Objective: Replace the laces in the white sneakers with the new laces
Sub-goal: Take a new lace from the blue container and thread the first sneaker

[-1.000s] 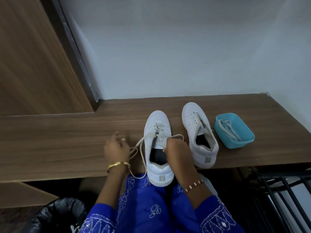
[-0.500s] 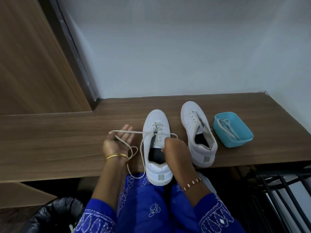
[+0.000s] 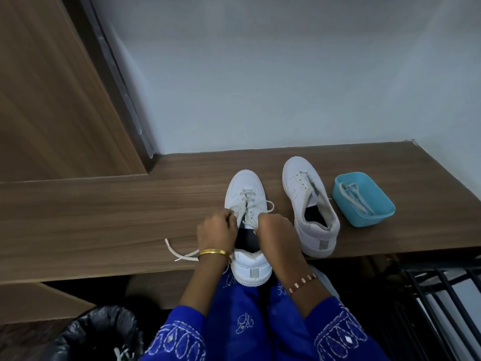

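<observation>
You were mid-lacing the near sneaker [image 3: 247, 204] at the bench [image 3: 104, 217] edge; your left hand [image 3: 217, 231] and right hand [image 3: 277, 231] each pinched lace [image 3: 246, 201] at the upper eyelets; the next move, I judged, called for even tension.

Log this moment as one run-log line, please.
stage: lacing near sneaker | left hand: pinching lace | right hand: pinching lace | far sneaker: unlaced | blue tub: holds laces
</observation>
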